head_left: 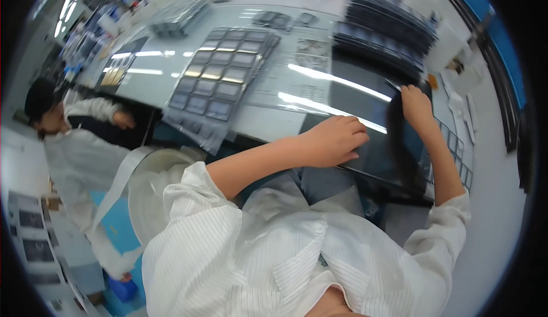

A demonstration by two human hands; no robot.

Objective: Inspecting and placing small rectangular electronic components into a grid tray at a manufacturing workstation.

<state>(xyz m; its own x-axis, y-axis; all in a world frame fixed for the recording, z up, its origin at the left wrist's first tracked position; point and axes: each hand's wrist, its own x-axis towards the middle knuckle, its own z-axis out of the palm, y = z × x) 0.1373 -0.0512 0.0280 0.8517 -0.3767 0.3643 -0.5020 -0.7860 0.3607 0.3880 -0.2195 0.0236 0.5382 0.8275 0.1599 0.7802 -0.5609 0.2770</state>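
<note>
My left hand (335, 141) rests low over a dark mat (359, 77) at the bench's front edge. Its fingers are bent inward, and whatever lies under them is hidden. Farther right, my right hand (418, 107) is closed in a pinch on a thin pointed metal tool (393, 84), whose tip points up and left over the mat. A dark blurred strip (398, 140) hangs between the two hands, over the mat's right side. Left of my hands, a clear tray (208, 77) holds several dark rectangular pieces in rows, stacked on another tray.
Dark stacked trays (382, 31) stand behind the mat. Bagged trays (180, 15) and small dark pieces (274, 20) lie at the back. A wire rack (456, 148) is beside my right forearm. At the left, a co-worker (85, 123) sits near a white round bin (165, 174).
</note>
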